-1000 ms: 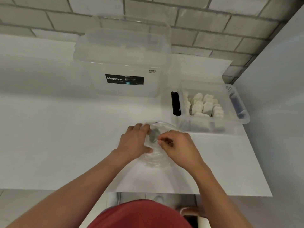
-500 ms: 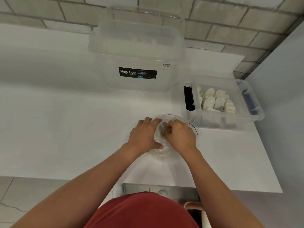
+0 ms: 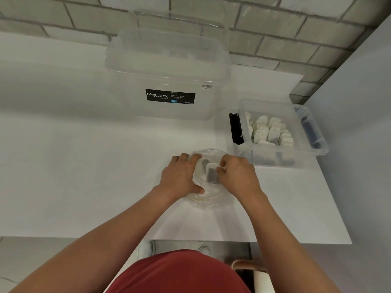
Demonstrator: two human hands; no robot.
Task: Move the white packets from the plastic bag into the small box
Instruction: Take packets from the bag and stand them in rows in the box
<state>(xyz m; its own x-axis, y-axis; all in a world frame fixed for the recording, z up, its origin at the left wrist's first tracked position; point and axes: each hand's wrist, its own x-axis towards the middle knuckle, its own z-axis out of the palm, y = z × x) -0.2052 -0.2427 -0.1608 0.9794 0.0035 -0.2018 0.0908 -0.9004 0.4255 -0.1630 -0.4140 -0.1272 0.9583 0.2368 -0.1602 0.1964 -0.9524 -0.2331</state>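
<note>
A clear plastic bag lies on the white table in front of me. My left hand presses on and grips its left side. My right hand pinches a white packet at the bag's mouth, between the two hands. To the right stands the small clear box, with several white packets stacked upright inside it. How many packets lie in the bag I cannot tell.
A large clear Megabox storage box with its lid on stands at the back against the brick wall. A white wall closes the right side. The table's front edge runs just before my body.
The hands have stayed on the bag. A white packet now shows between them, pulled partly out by my right hand. The view has shifted a little to the left.
</note>
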